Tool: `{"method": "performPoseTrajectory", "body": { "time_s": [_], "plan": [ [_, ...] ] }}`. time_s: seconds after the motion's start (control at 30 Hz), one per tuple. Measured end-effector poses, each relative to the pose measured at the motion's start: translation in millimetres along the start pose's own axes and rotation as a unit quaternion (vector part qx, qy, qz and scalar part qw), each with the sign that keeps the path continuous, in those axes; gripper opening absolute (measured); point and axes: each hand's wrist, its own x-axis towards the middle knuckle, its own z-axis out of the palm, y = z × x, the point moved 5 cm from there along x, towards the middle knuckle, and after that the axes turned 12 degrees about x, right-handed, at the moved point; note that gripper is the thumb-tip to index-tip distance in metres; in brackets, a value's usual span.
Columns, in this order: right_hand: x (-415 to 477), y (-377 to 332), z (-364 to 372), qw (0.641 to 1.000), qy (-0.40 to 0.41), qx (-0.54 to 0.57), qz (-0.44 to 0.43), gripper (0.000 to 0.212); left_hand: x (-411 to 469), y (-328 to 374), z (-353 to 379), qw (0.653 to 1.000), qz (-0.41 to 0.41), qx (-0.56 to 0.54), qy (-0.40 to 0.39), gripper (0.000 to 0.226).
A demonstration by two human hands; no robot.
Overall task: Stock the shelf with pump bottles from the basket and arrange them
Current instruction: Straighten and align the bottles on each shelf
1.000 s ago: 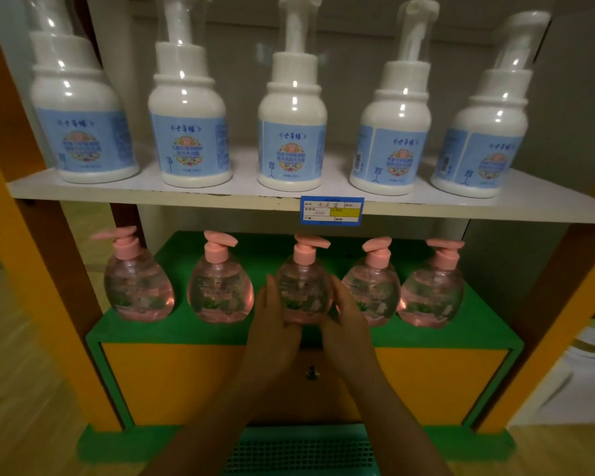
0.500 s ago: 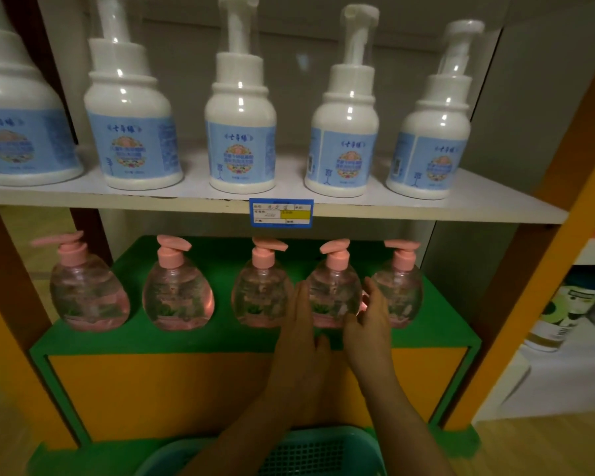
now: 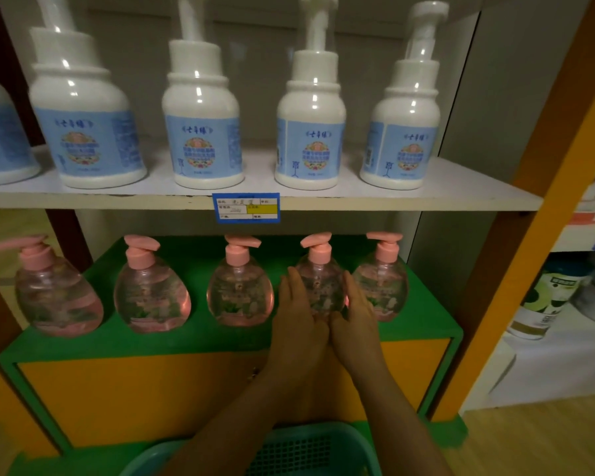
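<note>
Several clear pink pump bottles stand in a row on the green lower shelf [image 3: 193,338]. My left hand [image 3: 298,314] and my right hand [image 3: 356,310] cup the fourth pink bottle [image 3: 320,286] from either side, palms against its round body. It stands upright between the third pink bottle [image 3: 239,290] and the rightmost pink bottle [image 3: 382,280]. Two more pink bottles [image 3: 150,293] stand further left. The teal basket [image 3: 310,448] sits at the bottom edge, partly hidden by my forearms.
The white upper shelf [image 3: 461,197] carries several white foam pump bottles [image 3: 310,121] with blue labels and a blue price tag [image 3: 245,207]. An orange post [image 3: 536,242] bounds the right side; beyond it, another shelf holds other products [image 3: 543,297].
My hands left the third pink bottle and moved right to cup the fourth one. The view shifted right and drew closer to the shelf.
</note>
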Motion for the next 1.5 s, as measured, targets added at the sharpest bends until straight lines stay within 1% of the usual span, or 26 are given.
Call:
{"method": "performPoseTrajectory", "body": {
  "time_s": [0.2,0.3,0.37,0.43,0.47,0.5,0.6,0.67,0.73,0.8,0.87,0.97,1.07,1.27,1.5],
  "plan": [
    [4,0,-6,1.0,0.0,0.02,0.011,0.06,2,2,8,1.0,-0.013,0.027,0.0,0.075],
    [1,-1,-11,0.998,-0.008,0.066,0.022,0.056,-1,2,9,1.0,-0.029,0.006,-0.002,0.078],
    [-2,0,-20,0.996,0.007,0.086,0.025,0.05,-9,5,9,0.999,-0.02,-0.002,0.041,0.077],
    [-1,4,-35,0.996,0.051,0.07,0.022,0.044,-22,11,11,0.995,0.024,-0.022,0.096,0.077],
    [-1,7,-44,0.995,0.078,0.065,0.023,0.041,-29,15,14,0.993,0.044,-0.035,0.104,0.077],
    [-1,9,-53,0.992,0.106,0.066,0.025,0.037,-34,18,19,0.993,0.058,-0.042,0.095,0.074],
    [1,16,-78,0.981,0.177,0.073,0.031,0.027,-35,30,38,0.995,0.085,-0.041,0.03,0.072],
    [2,18,-87,0.978,0.192,0.071,0.033,0.032,-27,39,48,0.996,0.078,-0.036,0.0,0.075],
    [4,20,-90,0.981,0.176,0.075,0.041,0.048,-16,46,56,0.998,0.061,-0.025,-0.01,0.078],
    [6,21,-87,0.986,0.136,0.086,0.044,0.061,-5,52,63,0.999,0.044,-0.008,-0.01,0.077],
    [8,22,-83,0.99,0.091,0.096,0.045,0.069,5,58,69,0.999,0.031,0.021,-0.006,0.074],
    [10,24,-79,0.992,0.059,0.102,0.042,0.071,16,61,75,0.999,0.004,0.045,-0.014,0.079],
    [10,27,-79,0.994,0.047,0.091,0.038,0.071,20,59,79,0.997,0.004,0.076,-0.033,0.076],
    [11,30,-83,0.996,0.037,0.076,0.031,0.071,20,61,83,0.997,0.018,0.064,-0.034,0.073],
    [15,35,-89,0.995,0.044,0.082,0.042,0.072,19,66,88,0.997,0.036,0.031,-0.065,0.076]
  ]
}}
